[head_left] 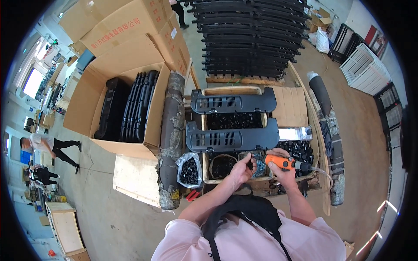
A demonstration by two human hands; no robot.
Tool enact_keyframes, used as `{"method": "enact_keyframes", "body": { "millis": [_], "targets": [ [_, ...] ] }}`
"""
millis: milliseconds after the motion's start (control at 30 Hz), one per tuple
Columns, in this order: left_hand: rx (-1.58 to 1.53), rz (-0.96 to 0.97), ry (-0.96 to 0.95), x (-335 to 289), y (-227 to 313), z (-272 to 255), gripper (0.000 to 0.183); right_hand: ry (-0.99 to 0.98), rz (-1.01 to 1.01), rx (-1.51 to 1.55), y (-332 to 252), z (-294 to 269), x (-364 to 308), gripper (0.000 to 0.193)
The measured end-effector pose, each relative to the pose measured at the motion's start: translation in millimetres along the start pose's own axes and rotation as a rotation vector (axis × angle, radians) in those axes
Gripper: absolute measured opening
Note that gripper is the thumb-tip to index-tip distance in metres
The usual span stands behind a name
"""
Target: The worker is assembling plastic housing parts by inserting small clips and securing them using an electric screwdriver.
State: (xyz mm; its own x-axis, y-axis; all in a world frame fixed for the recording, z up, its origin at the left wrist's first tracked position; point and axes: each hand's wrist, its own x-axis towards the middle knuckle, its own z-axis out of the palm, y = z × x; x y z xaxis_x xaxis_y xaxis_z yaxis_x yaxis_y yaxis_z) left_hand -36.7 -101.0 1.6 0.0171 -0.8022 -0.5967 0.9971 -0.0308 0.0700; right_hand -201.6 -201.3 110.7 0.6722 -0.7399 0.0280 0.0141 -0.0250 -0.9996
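My right hand (284,172) is wrapped round an orange pneumatic screwdriver (281,162), its front end pointing left and a clear hose (323,172) trailing from its back end. Close to the front end, my left hand (243,170) has its fingers pinched together; whatever they hold is too small to make out. Just beyond both hands lies a black plastic panel (252,135) with slotted vents. A matching panel (254,102) lies farther away, parallel to it. Both rest across a wooden-framed bin (206,167) of small black parts.
At left stands an open cardboard box (150,117) of upright black panels, beside a worn padded roller (172,130). A plastic bag of black parts (190,170) sits near my left arm. Black frames (250,41) are stacked behind. A person (54,145) walks at far left.
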Motion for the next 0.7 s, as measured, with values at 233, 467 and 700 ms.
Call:
{"method": "enact_keyframes", "body": {
  "millis": [233,467,700],
  "targets": [
    [-0.005,0.047,-0.007,-3.9,-0.5,9.3,0.02,0.009,-0.023,-0.009,-3.9,4.9,3.1,0.054],
    [0.235,0.055,0.071,-2.4,-3.8,0.9,0.02,0.038,-0.048,-0.085,-0.6,7.5,11.6,0.053],
    [0.319,0.177,0.185,14.1,14.8,-17.6,0.036,0.081,-0.04,-0.122,2.7,6.1,29.0,0.05]
  ]
}}
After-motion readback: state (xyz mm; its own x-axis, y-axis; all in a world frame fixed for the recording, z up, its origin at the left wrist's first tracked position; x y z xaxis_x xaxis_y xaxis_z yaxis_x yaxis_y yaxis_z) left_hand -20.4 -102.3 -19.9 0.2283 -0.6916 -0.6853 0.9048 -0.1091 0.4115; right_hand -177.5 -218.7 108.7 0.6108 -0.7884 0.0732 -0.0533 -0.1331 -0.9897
